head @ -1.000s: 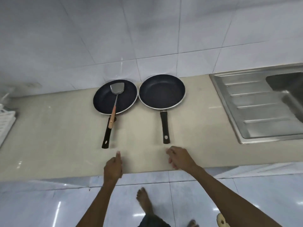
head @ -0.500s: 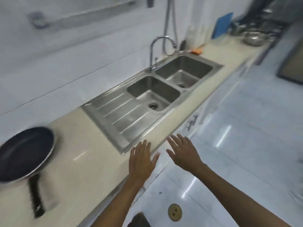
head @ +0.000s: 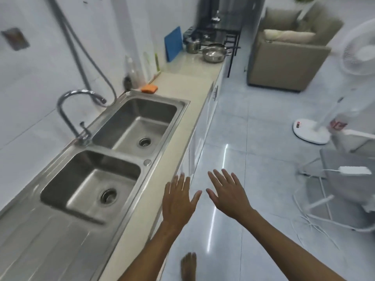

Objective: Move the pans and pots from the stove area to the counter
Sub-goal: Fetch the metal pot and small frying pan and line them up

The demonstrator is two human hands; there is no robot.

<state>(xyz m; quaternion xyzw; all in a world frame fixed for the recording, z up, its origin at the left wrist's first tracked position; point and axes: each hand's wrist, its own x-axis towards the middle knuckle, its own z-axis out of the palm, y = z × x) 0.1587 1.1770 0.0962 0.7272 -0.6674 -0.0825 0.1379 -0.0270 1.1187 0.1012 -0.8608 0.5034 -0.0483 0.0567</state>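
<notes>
At the far end of the beige counter (head: 188, 82) stand a wide steel pan (head: 214, 54) and a small steel pot (head: 193, 46), beside the black stove (head: 219, 31). My left hand (head: 178, 199) and my right hand (head: 228, 192) are both spread flat, fingers apart, holding nothing. They hover over the counter's front edge and the floor, far from the pan and pot. The two black frying pans are out of view.
A steel double sink (head: 113, 147) with a curved tap (head: 75, 110) fills the near counter. An orange sponge (head: 149, 88) and a blue cutting board (head: 172, 44) lie further along. A beige sofa (head: 288, 57) and a white standing fan (head: 324, 118) stand on the tiled floor to the right.
The view has swung right from the two frying pans, past the sink, toward the stove end. Both hands have opened flat and moved along the counter edge.
</notes>
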